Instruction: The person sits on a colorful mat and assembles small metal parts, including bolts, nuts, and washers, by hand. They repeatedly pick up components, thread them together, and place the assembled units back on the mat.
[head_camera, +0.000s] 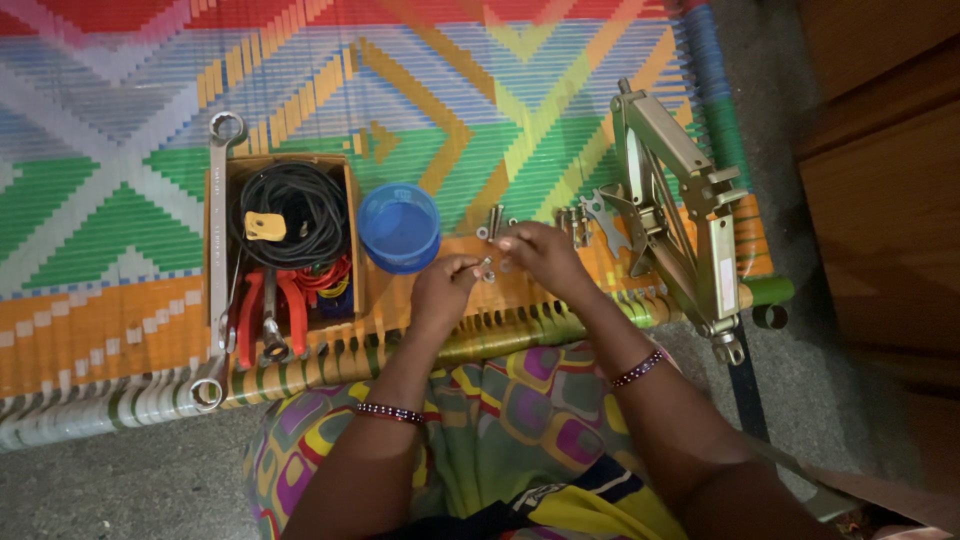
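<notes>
Bolt (486, 265) pinched between left hand (441, 290) fingers and right hand (540, 255) fingers, both closed on it.

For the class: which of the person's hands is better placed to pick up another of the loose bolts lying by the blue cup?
Right. The right hand hovers directly beside the loose bolts, while the left hand already pinches a small metal piece.
</notes>
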